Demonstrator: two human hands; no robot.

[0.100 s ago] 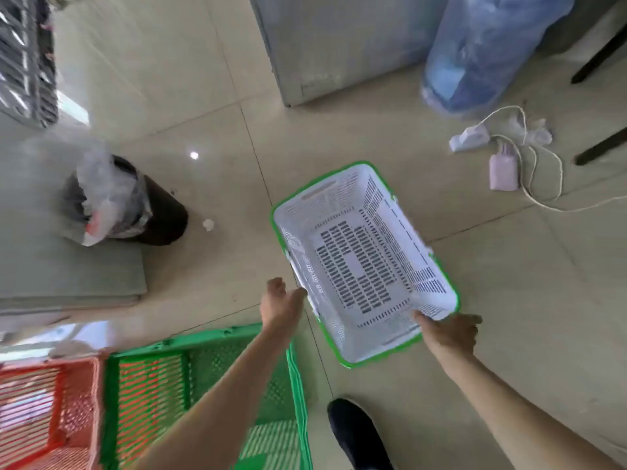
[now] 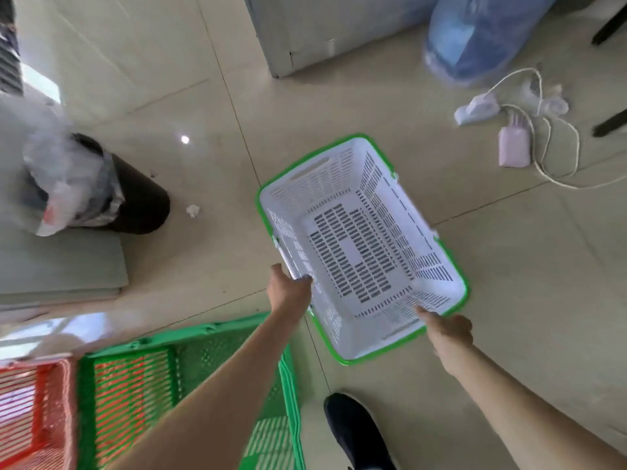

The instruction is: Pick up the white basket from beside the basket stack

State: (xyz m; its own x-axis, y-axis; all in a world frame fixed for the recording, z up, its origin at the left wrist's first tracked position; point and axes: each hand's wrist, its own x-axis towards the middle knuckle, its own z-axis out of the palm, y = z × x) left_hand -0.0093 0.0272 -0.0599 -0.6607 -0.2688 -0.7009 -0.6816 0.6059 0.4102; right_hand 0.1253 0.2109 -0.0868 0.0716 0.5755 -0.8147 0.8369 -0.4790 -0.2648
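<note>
Tiled floor [image 2: 475, 300]; white basket [image 2: 359, 245], green-rimmed, gripped by left hand [image 2: 288, 293] at handle, right hand [image 2: 448, 330] pinching near rim; green crate [image 2: 190, 374] beneath left forearm.

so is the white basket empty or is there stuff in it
Empty. The white basket shows only its bare slotted bottom and walls, while the left hand and right hand hold its rim.

slotted white plastic basket [image 2: 359, 245] with green rim; glossy smooth tiled floor [image 2: 509, 266].

I stand on a tiled floor [image 2: 339, 106] in some shop backroom: stacked shopping baskets [image 2: 135, 385], lined bin [image 2: 135, 198], power strip [image 2: 476, 108].
</note>
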